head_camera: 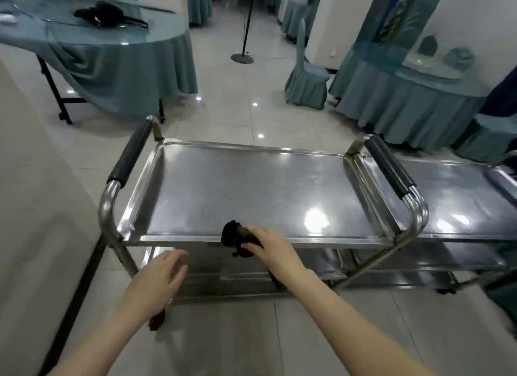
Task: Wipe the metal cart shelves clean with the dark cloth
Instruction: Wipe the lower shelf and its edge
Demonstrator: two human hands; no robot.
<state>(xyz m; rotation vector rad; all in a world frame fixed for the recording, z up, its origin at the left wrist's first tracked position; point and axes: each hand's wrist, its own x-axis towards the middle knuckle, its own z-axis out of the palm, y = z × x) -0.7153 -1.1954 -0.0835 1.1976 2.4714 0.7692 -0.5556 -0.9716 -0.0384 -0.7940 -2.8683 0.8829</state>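
Note:
A steel cart stands in front of me, its top shelf (246,185) shiny and bare, with black-padded handles at the left (131,154) and right (389,166). My right hand (268,247) is shut on a bunched dark cloth (235,236) pressed on the near rim of the top shelf. My left hand (162,277) hovers open, fingers spread, just in front of the cart's near left side at the height of the lower shelf (209,266). The lower shelves are partly hidden by the top shelf and my arms.
A second steel cart (458,196) stands against the right side. Round tables with teal cloths stand at the far left (112,68) and far right (405,101), with a covered chair (307,82) and a pole stand (242,57). A pale wall (33,208) flanks the left.

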